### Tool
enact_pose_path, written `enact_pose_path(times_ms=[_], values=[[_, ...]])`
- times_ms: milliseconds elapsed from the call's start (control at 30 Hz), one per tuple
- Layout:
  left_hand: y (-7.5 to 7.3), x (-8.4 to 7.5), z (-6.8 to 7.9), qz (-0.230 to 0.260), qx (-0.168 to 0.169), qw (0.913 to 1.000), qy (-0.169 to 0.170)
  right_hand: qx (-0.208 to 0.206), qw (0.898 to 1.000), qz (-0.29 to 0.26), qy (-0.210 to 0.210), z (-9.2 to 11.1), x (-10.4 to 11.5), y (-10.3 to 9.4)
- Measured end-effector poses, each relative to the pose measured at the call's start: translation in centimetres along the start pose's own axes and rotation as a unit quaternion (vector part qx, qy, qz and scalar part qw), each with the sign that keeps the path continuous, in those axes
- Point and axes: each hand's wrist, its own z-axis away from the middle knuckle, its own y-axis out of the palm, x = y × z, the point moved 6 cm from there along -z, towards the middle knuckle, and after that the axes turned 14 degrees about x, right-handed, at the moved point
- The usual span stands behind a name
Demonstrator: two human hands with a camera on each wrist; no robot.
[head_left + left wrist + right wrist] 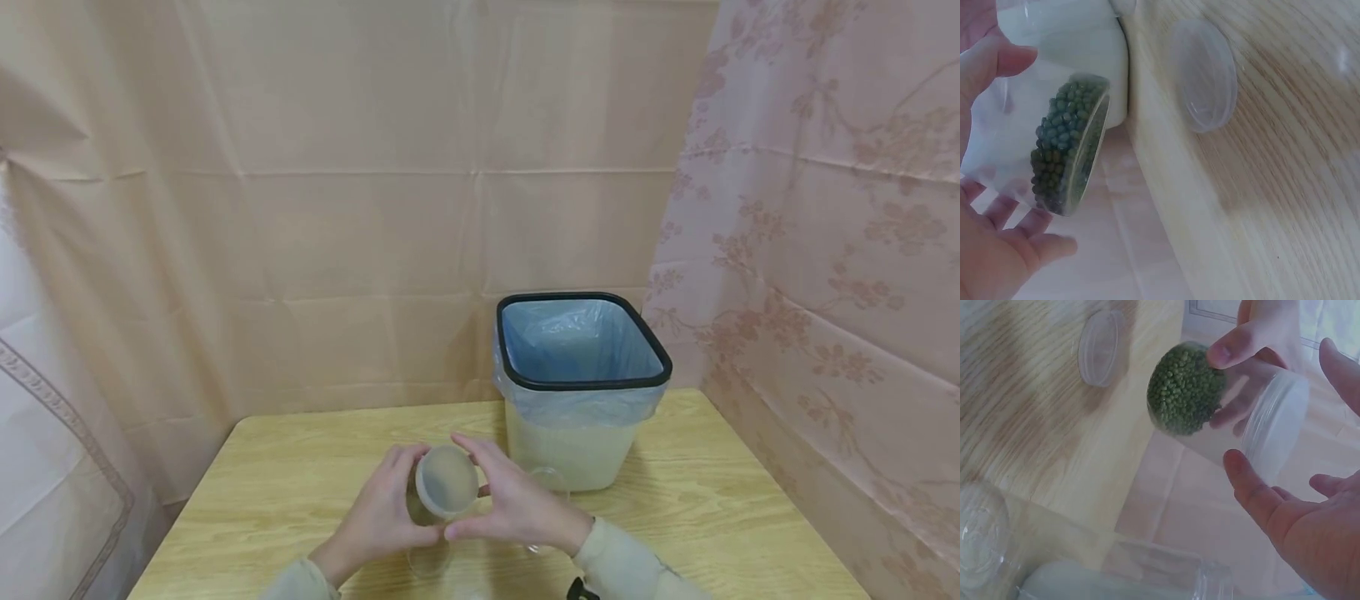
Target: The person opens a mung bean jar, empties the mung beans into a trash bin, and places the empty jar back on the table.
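A clear plastic jar (1235,419) with a whitish screw lid (447,481) is held tilted above the table, a layer of small green beans (1185,390) lying at its base end. My left hand (386,508) grips the jar's side, thumb and fingers wrapped round the wall. On the lid side is my right hand (513,500), its fingers spread around the lid, fingertips right at the rim. In the left wrist view the beans (1066,137) show through the jar's wall. A loose clear lid (1207,78) lies on the table below the hands.
A cream bin (570,446) with a black rim and blue liner bag stands at the back right of the wooden table (300,467). Another clear jar (551,477) stands in front of it, partly hidden by my right hand. Curtains hang behind and at both sides.
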Motion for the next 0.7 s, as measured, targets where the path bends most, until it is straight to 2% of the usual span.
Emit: enact_pose_path(times_ms=[200, 367, 533, 700], values=[[-0.1, -0.8, 0.0, -0.022, 0.002, 0.9997, 0.007, 0.002, 1.0, -0.009, 0.019, 0.1, -0.3, 0.2], [-0.4, -1.8, 0.1, -0.051, 0.018, 0.9984, 0.013, 0.005, 1.0, 0.009, 0.029, 0.2, -0.3, 0.3], [-0.7, -2.4, 0.2, -0.086, 0.032, 0.9956, 0.018, 0.005, 0.997, 0.061, 0.045, 0.1, 0.0, 0.6], [-0.7, -2.7, 0.3, -0.1, 0.026, 0.9944, 0.022, -0.002, 0.992, 0.11, 0.06, 0.2, 0.4, 0.9]])
